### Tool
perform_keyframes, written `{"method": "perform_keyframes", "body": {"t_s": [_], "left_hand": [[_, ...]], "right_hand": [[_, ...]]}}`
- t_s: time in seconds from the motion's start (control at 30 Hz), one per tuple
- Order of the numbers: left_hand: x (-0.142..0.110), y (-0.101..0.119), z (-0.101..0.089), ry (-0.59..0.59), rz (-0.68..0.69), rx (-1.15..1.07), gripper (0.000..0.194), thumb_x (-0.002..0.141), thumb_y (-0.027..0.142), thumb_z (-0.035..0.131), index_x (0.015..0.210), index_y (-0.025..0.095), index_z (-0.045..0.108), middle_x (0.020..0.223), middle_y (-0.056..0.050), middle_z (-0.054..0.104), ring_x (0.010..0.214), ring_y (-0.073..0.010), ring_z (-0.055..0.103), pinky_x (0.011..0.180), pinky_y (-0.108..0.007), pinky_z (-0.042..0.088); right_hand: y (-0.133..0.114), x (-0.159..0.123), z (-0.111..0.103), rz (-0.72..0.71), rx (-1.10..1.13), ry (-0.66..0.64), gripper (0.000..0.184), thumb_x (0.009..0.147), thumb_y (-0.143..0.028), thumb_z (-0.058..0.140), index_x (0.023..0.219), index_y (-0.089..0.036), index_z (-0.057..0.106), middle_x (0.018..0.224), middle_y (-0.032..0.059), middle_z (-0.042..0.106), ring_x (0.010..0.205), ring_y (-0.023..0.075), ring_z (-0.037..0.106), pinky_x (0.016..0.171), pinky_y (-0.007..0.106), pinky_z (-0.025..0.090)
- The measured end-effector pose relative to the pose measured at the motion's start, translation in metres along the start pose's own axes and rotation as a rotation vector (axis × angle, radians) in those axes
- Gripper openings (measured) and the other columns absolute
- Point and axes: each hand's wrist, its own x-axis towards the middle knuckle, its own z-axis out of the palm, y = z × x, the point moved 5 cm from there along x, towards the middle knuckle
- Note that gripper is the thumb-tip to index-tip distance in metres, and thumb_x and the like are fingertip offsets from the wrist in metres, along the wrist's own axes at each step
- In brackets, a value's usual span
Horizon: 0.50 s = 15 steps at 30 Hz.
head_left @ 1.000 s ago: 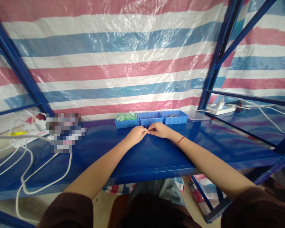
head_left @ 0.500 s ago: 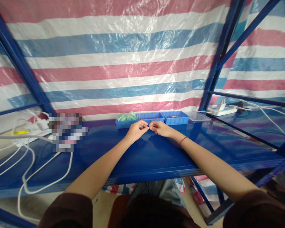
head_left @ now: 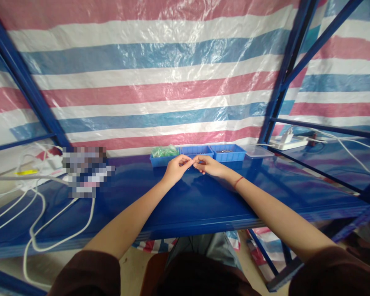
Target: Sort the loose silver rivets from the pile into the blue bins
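Observation:
Above the blue tabletop (head_left: 200, 201), my left hand (head_left: 176, 167) and my right hand (head_left: 208, 165) meet fingertip to fingertip. Each is closed in a pinch. A tiny dark piece pokes out below the fingertips between them, too small to name. Just behind my hands is the middle blue bin (head_left: 200, 150), its contents mostly hidden. To its left stands a blue bin (head_left: 165, 161) with green plastic packaging (head_left: 165, 151) inside. The right blue bin (head_left: 231, 156) holds small metal parts (head_left: 224, 151).
A clear plastic lid (head_left: 259, 152) lies right of the bins. White cables (head_left: 43, 205) loop over the left side and hang past the front edge. Power strips (head_left: 290, 142) sit at both ends. Blue metal posts (head_left: 274, 94) and a striped sheet (head_left: 160, 90) stand behind.
My fingertips have drawn closer together, and the left fingers have closed up more. The small dark piece now shows below them. The bins have not moved.

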Motion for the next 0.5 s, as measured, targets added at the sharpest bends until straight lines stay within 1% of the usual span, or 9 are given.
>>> {"method": "perform_keyframes", "body": {"t_s": [0.1,0.2,0.33,0.5], "left_hand": [[0.0,-0.001,0.001,-0.008,-0.004,0.001,0.022,0.077,0.037,0.062,0.082,0.016,0.063,0.079,-0.003,0.069,0.075,-0.0154,0.065,0.072,-0.026,0.049],[0.001,-0.003,0.0,0.002,-0.007,0.026,0.021,0.077,0.036,0.061,0.084,0.016,0.064,0.079,-0.003,0.069,0.076,-0.0153,0.065,0.072,-0.026,0.049],[0.002,-0.006,-0.002,0.022,-0.003,0.051,0.021,0.077,0.036,0.061,0.086,0.017,0.064,0.08,-0.003,0.069,0.075,-0.0152,0.065,0.07,-0.026,0.048],[0.003,-0.007,-0.003,0.025,-0.011,0.016,0.021,0.076,0.034,0.062,0.085,0.016,0.064,0.083,-0.004,0.069,0.075,-0.0148,0.065,0.073,-0.027,0.048]], "right_hand": [[-0.001,-0.001,0.0,0.005,-0.005,-0.006,0.026,0.074,-0.039,0.062,0.084,-0.016,0.055,0.071,-0.0019,0.051,0.057,0.0072,0.047,0.048,0.02,0.04],[-0.002,0.0,-0.002,-0.002,-0.006,0.048,0.028,0.073,-0.041,0.063,0.083,-0.016,0.054,0.072,-0.0015,0.052,0.056,0.0071,0.047,0.048,0.02,0.039],[-0.009,-0.001,-0.007,-0.055,0.032,0.127,0.033,0.072,-0.046,0.064,0.081,-0.017,0.052,0.071,-0.0021,0.051,0.056,0.0075,0.047,0.048,0.021,0.04],[-0.018,-0.003,-0.009,-0.122,0.073,0.172,0.034,0.072,-0.046,0.063,0.085,-0.017,0.052,0.076,-0.0022,0.05,0.054,0.007,0.047,0.049,0.023,0.04]]}}
